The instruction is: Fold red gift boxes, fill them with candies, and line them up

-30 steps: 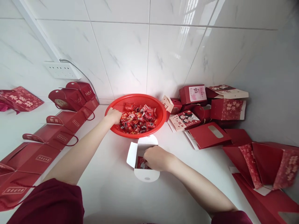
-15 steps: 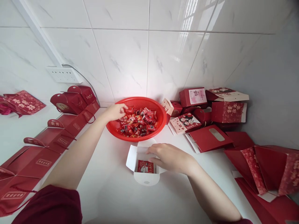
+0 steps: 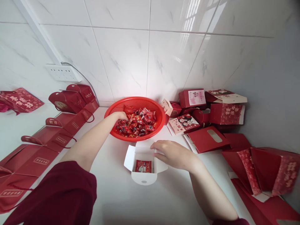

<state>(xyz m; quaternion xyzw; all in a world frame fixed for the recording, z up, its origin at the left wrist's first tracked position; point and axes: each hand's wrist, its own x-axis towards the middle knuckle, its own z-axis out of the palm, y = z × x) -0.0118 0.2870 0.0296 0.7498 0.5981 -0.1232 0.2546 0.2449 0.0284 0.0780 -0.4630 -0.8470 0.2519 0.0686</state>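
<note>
My left hand (image 3: 122,116) reaches into the left side of a red plastic basket (image 3: 161,123) full of wrapped candies (image 3: 140,123). Its fingertips are down among the wrappers, so whether they grip a candy is hidden. In front of the basket stands a small white-lined box (image 3: 143,178) with its flaps spread. At the bottom of the box lies a red printed packet (image 3: 143,166). My right hand (image 3: 173,153) hovers at the right rim of the box, thumb and fingers apart, with nothing seen between them.
A row of red gift boxes (image 3: 53,134) with cord handles lines the left side. Several red and printed boxes (image 3: 208,137) are heaped on the right. Against the tiled wall is a white power strip (image 3: 63,73) with a cable. A red bag (image 3: 24,100) lies far left.
My left hand has moved deeper into the candies from near the basket's upper left rim. My right hand has shifted slightly right, away from the box's inside.
</note>
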